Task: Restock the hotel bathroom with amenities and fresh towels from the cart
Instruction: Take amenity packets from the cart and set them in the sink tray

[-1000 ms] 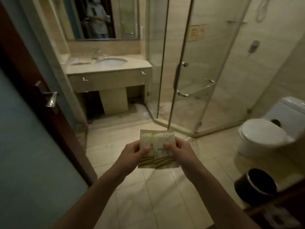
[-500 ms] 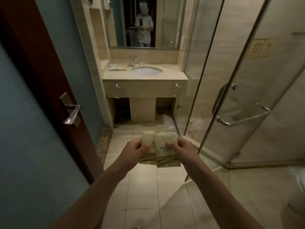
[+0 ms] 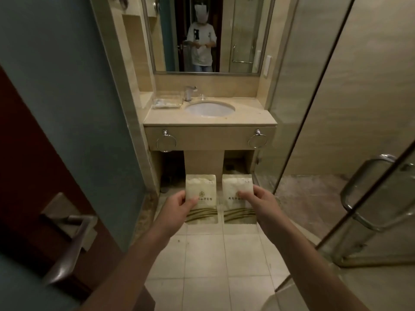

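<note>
- Amenity packets [image 3: 201, 187] look light, flat and crinkly.
- Left grip [image 3: 179, 204] pinches the left packet [image 3: 202, 198] by its side edge; right grip [image 3: 258, 203] pinches the right packet [image 3: 235, 189].
- Side-edge hold suits them.

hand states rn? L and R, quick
Left hand: closed, pinching the left packet between thumb and fingers.
Right hand: closed, pinching the right packet the same way.
</note>
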`<state>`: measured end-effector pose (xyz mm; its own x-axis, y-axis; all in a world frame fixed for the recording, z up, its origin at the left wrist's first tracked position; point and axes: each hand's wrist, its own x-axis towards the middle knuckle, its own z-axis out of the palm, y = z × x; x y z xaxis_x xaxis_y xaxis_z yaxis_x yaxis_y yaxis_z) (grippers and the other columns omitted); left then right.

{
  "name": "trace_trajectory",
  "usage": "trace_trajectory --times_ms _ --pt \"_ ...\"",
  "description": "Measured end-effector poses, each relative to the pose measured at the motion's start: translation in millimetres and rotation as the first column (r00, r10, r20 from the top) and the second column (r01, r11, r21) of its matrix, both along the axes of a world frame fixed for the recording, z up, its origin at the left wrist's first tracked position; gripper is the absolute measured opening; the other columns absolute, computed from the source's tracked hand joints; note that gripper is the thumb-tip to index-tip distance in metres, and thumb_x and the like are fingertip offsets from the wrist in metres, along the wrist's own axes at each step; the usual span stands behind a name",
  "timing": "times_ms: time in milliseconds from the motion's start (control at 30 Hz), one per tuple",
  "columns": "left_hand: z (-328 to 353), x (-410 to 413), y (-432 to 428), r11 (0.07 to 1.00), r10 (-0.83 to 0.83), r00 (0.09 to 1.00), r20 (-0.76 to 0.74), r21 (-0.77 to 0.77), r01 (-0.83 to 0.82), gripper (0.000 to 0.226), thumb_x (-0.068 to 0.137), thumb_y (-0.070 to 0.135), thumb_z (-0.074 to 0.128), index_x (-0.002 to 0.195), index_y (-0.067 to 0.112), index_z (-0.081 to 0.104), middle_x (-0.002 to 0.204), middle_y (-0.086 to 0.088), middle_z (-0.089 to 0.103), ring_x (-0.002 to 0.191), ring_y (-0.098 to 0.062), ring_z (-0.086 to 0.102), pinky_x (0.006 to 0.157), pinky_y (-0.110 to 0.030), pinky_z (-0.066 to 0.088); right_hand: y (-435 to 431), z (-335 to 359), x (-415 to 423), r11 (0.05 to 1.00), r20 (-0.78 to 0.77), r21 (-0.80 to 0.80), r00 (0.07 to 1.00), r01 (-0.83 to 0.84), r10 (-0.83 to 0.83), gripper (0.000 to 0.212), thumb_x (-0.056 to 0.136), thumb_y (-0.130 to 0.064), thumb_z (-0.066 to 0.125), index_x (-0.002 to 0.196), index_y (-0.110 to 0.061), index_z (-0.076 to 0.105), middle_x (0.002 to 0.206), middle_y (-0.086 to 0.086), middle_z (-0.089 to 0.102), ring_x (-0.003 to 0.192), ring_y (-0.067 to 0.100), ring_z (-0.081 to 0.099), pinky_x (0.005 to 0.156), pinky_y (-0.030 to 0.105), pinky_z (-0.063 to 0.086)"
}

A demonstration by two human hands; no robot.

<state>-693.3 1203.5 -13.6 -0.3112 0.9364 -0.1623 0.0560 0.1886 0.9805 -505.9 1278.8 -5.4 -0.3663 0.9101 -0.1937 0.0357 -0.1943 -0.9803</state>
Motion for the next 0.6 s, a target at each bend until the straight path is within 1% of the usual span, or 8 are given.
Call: trace_trajectory --times_ms 100,200,233,300,367,467,600 --pt "-2.8 -17.6 38.6 1.0 0.03 1.0 -0.003 -0.01 -0.03 0.017 0.095 0.02 0.049 0.109 0.021 0.059 0.099 0.002 0.069 0.091 -0.013 0.067 0.071 -0.024 0.054 46.4 -4.0 -20.3 1.0 -0.004 0.005 1.0 -0.005 0.005 0.021 0.092 -0.018 0.055 0.112 -0.018 0.06 0.105 0.008 0.067 0.097 0.026 0.065 0.083 0.045 0.056" --pt "-4.4 -36.1 85.9 0.997 0.073 0.997 -0.01 -0.013 -0.073 0.017 0.095 0.02 0.048 0.108 0.017 0.059 0.097 0.001 0.068 0.09 -0.013 0.067 0.067 -0.021 0.052 100.2 -9.4 -41.8 0.999 -0.037 -0.005 0.999 -0.035 0.035 0.019 0.093 -0.013 0.054 0.109 -0.022 0.06 0.102 0.005 0.068 0.093 0.023 0.066 0.073 0.037 0.057" --pt "-4.3 -41.2 103.5 0.996 0.089 0.996 -0.01 -0.014 -0.089 0.017 0.096 0.019 0.048 0.108 0.017 0.059 0.096 0.002 0.068 0.089 -0.012 0.066 0.065 -0.019 0.05 119.5 -11.4 -48.4 0.999 -0.047 -0.007 0.998 -0.051 0.051 0.02 0.093 -0.012 0.053 0.107 -0.024 0.06 0.102 0.005 0.069 0.093 0.023 0.067 0.073 0.037 0.057" --pt "-5.6 -51.1 141.1 0.992 0.125 0.992 -0.007 -0.021 -0.126 0.017 0.096 0.019 0.047 0.109 0.016 0.059 0.095 0.003 0.068 0.087 -0.01 0.066 0.064 -0.017 0.049 160.6 -17.0 -59.4 0.997 -0.067 -0.006 0.995 -0.077 0.077 0.024 0.092 -0.007 0.053 0.105 -0.025 0.06 0.103 0.006 0.069 0.095 0.024 0.067 0.08 0.042 0.056" --pt "-6.2 -59.5 178.9 0.986 0.163 0.987 0.002 -0.042 -0.162 0.018 0.096 0.02 0.047 0.11 0.017 0.058 0.096 0.004 0.068 0.087 -0.009 0.066 0.063 -0.016 0.048 202.8 -21.8 -68.3 0.995 -0.075 -0.012 0.992 -0.099 0.097 0.028 0.091 -0.003 0.052 0.11 -0.022 0.06 0.105 0.007 0.07 0.097 0.025 0.067 0.082 0.041 0.056" --pt "-5.7 -71.0 234.7 0.975 0.213 0.977 0.014 -0.073 -0.211 0.018 0.096 0.019 0.048 0.111 0.017 0.057 0.098 0.004 0.068 0.088 -0.01 0.065 0.065 -0.019 0.049 268.9 -25.9 -78.8 0.992 -0.079 -0.054 0.991 -0.112 0.108 0.028 0.09 -0.002 0.053 0.112 -0.018 0.061 0.105 0.008 0.07 0.096 0.026 0.068 0.077 0.039 0.056" --pt "-9.2 -88.9 296.6 0.949 0.311 0.95 0.027 -0.068 -0.309 0.017 0.095 0.019 0.049 0.11 0.018 0.058 0.099 0.005 0.068 0.091 -0.01 0.065 0.071 -0.021 0.05 349.4 -25.9 -94.9 0.991 -0.064 -0.077 0.993 -0.108 0.103 0.024 0.09 -0.005 0.056 0.113 -0.01 0.062 0.101 0.009 0.071 0.091 0.026 0.069 0.073 0.037 0.054"
